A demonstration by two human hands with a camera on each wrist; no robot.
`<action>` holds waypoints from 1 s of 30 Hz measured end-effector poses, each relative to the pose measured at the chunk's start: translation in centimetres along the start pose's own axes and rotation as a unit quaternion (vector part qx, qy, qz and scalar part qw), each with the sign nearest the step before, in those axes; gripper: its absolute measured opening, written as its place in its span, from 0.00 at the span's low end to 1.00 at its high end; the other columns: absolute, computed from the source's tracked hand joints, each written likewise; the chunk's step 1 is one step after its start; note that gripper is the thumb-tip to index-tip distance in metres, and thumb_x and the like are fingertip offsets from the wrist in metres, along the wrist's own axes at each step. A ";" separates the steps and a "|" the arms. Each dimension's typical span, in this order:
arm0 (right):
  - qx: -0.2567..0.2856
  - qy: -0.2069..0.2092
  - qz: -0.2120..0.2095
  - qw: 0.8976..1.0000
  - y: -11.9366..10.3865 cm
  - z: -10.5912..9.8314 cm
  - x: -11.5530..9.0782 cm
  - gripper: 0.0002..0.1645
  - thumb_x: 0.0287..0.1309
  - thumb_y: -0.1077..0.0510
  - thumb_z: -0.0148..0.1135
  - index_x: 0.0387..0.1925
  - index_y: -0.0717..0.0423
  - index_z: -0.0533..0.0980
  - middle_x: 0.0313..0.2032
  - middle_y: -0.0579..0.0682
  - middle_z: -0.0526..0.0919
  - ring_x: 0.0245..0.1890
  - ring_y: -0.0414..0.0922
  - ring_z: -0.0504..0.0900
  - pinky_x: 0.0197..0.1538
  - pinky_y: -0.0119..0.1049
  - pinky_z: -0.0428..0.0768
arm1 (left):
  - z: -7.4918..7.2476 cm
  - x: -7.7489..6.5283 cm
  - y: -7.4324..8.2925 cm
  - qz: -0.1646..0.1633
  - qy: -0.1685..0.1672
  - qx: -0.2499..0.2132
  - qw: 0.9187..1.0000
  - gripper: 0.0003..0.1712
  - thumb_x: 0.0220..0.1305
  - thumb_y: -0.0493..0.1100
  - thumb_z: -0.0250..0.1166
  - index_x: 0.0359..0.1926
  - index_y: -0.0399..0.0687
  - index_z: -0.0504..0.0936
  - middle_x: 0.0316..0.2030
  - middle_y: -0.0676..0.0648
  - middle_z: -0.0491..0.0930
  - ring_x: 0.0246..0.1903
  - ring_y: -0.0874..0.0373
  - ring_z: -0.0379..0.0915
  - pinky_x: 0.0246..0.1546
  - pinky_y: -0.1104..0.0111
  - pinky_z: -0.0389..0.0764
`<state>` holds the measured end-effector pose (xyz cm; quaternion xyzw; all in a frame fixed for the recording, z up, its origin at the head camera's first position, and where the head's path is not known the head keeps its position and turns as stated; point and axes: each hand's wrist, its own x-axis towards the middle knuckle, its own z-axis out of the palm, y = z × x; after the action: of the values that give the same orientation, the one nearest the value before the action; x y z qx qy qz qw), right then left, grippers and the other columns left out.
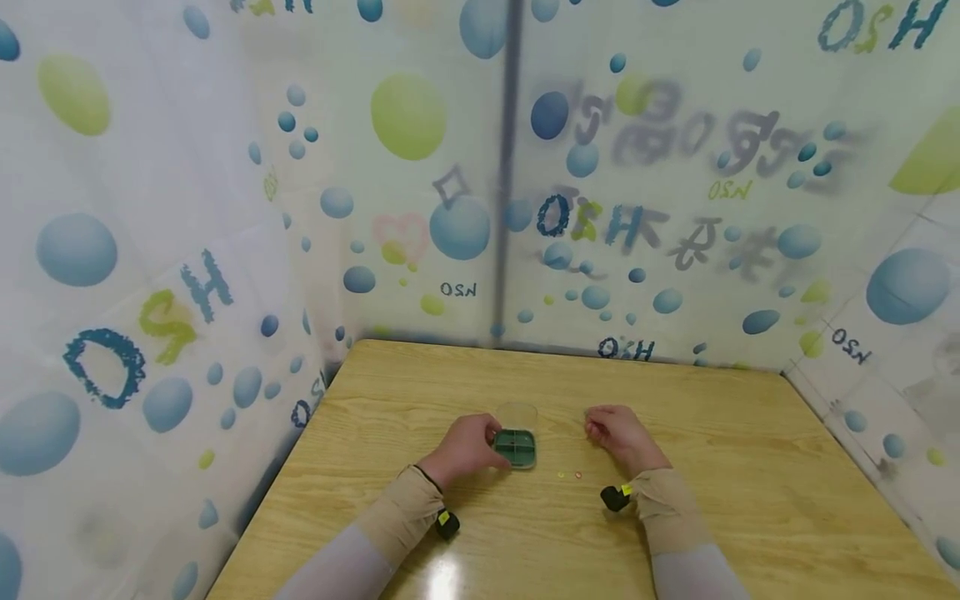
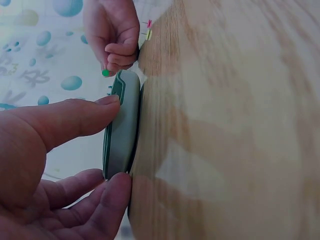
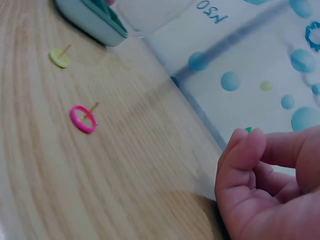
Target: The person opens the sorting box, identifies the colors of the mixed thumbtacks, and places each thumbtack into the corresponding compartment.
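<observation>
A small green box with compartments [image 1: 515, 450] lies on the table, its clear lid [image 1: 517, 413] swung back. My left hand [image 1: 467, 447] grips the box's left side; in the left wrist view the thumb lies on the rim and fingers touch the opposite end. To the right, my right hand [image 1: 621, 435] pinches a green thumbtack [image 3: 248, 129] between thumb and index finger, mostly hidden by the fingertips. Between the hands, nearer to me, a yellow thumbtack [image 3: 59, 58] and a pink thumbtack [image 3: 83, 119] lie on the wood with their pins up.
The wooden table [image 1: 420, 375] reaches back to a wall covering with printed bubbles [image 1: 408, 117]. Similar covering hangs along the left and right sides. A black wrist camera [image 1: 447, 525] sits on the left wrist, another camera [image 1: 615, 498] on the right.
</observation>
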<state>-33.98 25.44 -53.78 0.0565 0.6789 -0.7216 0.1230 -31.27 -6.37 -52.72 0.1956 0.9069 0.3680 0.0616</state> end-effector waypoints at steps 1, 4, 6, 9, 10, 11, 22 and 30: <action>0.019 -0.006 0.005 1.000 0.1 -0.3 0.1 0.24 0.82 0.66 0.46 0.67 0.83 0.65 0.32 0.45 0.81 0.32 0.34 0.79 0.37 0.24 0.80 | 0.0 0.0 0.0 0.000 0.001 -0.001 1.000 0.36 0.50 0.46 0.86 0.58 0.37 0.84 0.45 0.44 0.85 0.43 0.53 0.80 0.47 0.58 0.83; 0.079 -0.018 0.017 0.997 0.2 -1.0 0.2 0.24 0.83 0.65 0.45 0.70 0.80 0.63 0.33 0.44 0.82 0.31 0.32 0.80 0.37 0.22 0.80 | 0.0 0.0 -0.1 -0.001 0.001 0.000 1.000 0.36 0.50 0.46 0.86 0.58 0.38 0.84 0.45 0.45 0.85 0.44 0.53 0.80 0.47 0.58 0.83; 0.119 -0.031 0.021 0.992 0.2 -1.4 0.3 0.20 0.83 0.66 0.44 0.67 0.75 0.65 0.32 0.44 0.82 0.31 0.32 0.81 0.37 0.21 0.80 | -0.1 0.0 -0.1 -0.002 0.001 0.000 1.000 0.36 0.50 0.46 0.86 0.58 0.38 0.84 0.46 0.45 0.85 0.44 0.53 0.80 0.47 0.57 0.83; 0.191 -0.067 0.019 0.979 0.1 -2.0 0.3 0.12 0.83 0.67 0.42 0.55 0.68 0.72 0.32 0.46 0.83 0.31 0.33 0.82 0.36 0.21 0.80 | 0.0 0.0 -0.1 -0.005 0.001 0.001 1.000 0.35 0.50 0.46 0.86 0.57 0.38 0.85 0.46 0.45 0.85 0.44 0.53 0.80 0.47 0.57 0.83; 0.217 -0.081 0.015 0.973 0.1 -2.3 0.3 0.12 0.83 0.67 0.41 0.51 0.65 0.73 0.32 0.47 0.83 0.31 0.34 0.82 0.36 0.21 0.80 | 0.0 0.1 -0.1 -0.005 0.001 0.002 1.000 0.35 0.49 0.46 0.86 0.57 0.38 0.85 0.45 0.44 0.85 0.44 0.53 0.80 0.47 0.57 0.83; 0.253 -0.099 0.013 0.962 0.2 -2.5 0.3 0.13 0.84 0.67 0.41 0.48 0.63 0.74 0.32 0.48 0.83 0.32 0.35 0.82 0.37 0.21 0.80 | 0.0 0.1 -0.1 -0.005 0.000 0.003 1.000 0.35 0.49 0.46 0.86 0.57 0.38 0.85 0.45 0.44 0.85 0.44 0.53 0.80 0.47 0.57 0.83; 0.629 -0.147 -0.025 0.763 1.4 -4.5 0.0 0.14 0.86 0.62 0.38 0.43 0.62 0.69 0.37 0.56 0.77 0.36 0.47 0.78 0.41 0.30 0.79 | 0.3 0.3 -0.2 -0.002 0.000 0.012 1.000 0.36 0.48 0.47 0.87 0.57 0.39 0.85 0.43 0.47 0.84 0.41 0.56 0.78 0.45 0.59 0.82; 0.705 -0.118 -0.046 0.698 1.2 -4.9 0.1 0.14 0.84 0.61 0.40 0.41 0.63 0.69 0.37 0.58 0.77 0.35 0.51 0.79 0.39 0.33 0.76 | 0.2 0.3 -0.2 -0.006 0.003 0.005 1.000 0.35 0.48 0.46 0.87 0.57 0.38 0.85 0.44 0.47 0.85 0.41 0.55 0.78 0.45 0.59 0.83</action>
<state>-34.23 30.22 -55.32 0.0103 -0.0466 -0.9945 0.0931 -31.53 -6.26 -53.01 0.1893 0.9101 0.3638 0.0603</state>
